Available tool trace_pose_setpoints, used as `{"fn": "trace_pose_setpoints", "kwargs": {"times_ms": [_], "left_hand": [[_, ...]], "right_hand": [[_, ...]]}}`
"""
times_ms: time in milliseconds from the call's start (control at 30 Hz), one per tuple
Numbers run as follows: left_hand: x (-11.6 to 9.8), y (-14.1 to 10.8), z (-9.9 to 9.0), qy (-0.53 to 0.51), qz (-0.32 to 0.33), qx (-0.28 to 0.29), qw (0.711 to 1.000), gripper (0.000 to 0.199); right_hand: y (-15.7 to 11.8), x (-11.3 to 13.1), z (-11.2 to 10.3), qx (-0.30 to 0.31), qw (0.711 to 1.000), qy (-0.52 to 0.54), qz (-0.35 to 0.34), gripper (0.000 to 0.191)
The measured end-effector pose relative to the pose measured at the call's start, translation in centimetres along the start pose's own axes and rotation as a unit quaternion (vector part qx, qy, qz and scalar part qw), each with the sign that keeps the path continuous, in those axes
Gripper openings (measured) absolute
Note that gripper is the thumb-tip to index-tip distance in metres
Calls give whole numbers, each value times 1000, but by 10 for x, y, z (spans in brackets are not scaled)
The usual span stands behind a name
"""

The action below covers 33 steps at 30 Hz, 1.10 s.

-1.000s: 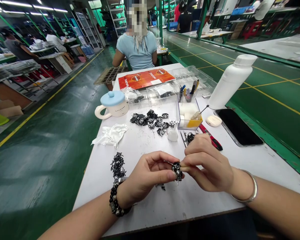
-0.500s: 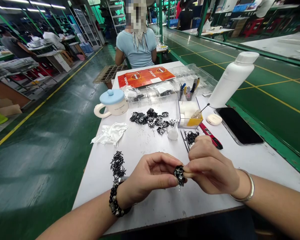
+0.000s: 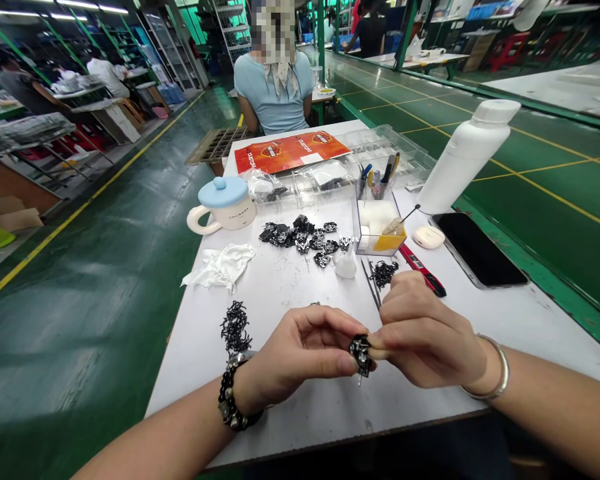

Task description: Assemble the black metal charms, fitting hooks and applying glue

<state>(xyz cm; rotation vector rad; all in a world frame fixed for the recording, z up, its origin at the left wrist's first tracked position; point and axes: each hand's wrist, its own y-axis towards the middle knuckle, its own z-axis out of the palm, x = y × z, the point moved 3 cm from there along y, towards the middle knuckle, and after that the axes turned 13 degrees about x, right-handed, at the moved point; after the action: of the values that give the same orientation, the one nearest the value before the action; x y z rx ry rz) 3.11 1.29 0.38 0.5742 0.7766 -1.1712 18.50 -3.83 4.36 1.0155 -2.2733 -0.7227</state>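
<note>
A small black-and-silver part (image 3: 361, 355) is held over the near side of the white table (image 3: 275, 440). My left hand (image 3: 307, 350) pinches it between thumb and fingers. My right hand (image 3: 430, 333) is closed, its fingertips pressed to the part's right side; whether they hold anything tiny is hidden. Similar black-and-silver parts (image 3: 303, 237) lie in a heap at mid-table. Left of my left hand is a pile of small black pieces (image 3: 236, 327). Another small black pile (image 3: 383, 273) lies just beyond my right hand, beside thin dark tweezers-like sticks (image 3: 370, 283).
A lidded mug (image 3: 225, 205) and a crumpled white cloth (image 3: 220, 267) stand left. To the right are a clear organizer box (image 3: 380, 227), a red cutter (image 3: 424, 270), an earbud case (image 3: 429, 237), a phone (image 3: 479, 250) and a white bottle (image 3: 465, 157). A person (image 3: 274, 93) sits ahead.
Both hands stay almost in place, still pinching the part, which has shifted very slightly. The person ahead has moved an arm a little.
</note>
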Motion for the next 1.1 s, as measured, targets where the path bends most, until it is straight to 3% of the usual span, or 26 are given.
{"fn": "trace_pose_setpoints", "kwargs": {"times_ms": [433,1100], "left_hand": [[1,1,3,-33,10,32,999,23],[2,2,3,-32,17,29,999,22]], "right_hand": [[-4,3,3,-34,999,6,-17,5],[-4,3,4,-36,999,2,-9,5]]}}
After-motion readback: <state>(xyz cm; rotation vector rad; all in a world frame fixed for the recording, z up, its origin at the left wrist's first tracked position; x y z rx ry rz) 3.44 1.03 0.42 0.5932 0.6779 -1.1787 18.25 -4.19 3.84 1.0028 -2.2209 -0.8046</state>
